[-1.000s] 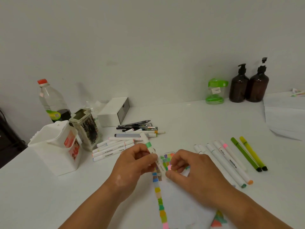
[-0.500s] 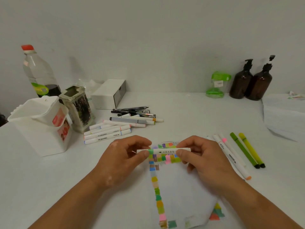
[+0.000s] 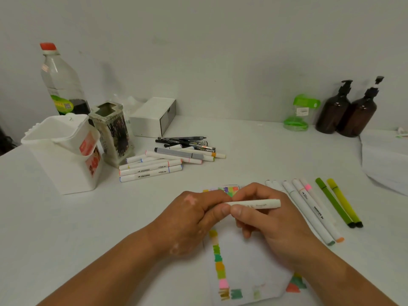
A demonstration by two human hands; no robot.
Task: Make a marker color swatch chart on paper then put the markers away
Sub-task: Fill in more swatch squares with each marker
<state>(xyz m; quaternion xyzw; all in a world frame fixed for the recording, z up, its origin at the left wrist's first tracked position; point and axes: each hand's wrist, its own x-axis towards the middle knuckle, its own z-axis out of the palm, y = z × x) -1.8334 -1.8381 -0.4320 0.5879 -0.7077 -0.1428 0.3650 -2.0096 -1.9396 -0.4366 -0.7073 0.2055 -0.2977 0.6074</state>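
Note:
A white marker point(image 3: 256, 204) lies level above the swatch paper point(image 3: 245, 268), which carries coloured squares down its left edge and along its top. My right hand point(image 3: 271, 226) grips the marker's barrel. My left hand point(image 3: 194, 217) pinches the marker's left end, which its fingers hide. A pile of white markers and dark pens point(image 3: 167, 159) lies at the back left. Several more markers point(image 3: 313, 208) and two green pens point(image 3: 340, 202) lie in a row to the right of the paper.
A white plastic bin point(image 3: 59, 155) and a patterned holder point(image 3: 112, 131) stand at the left, with a clear bottle point(image 3: 61, 80) behind. A white box point(image 3: 154, 117), a green-lidded jar point(image 3: 300, 113) and two brown pump bottles point(image 3: 346, 111) line the wall. White sheets point(image 3: 386, 160) lie far right.
The marker stayed level while my hands closed in on it. My left hand now covers its left end and green band. The view tilted slightly down and left.

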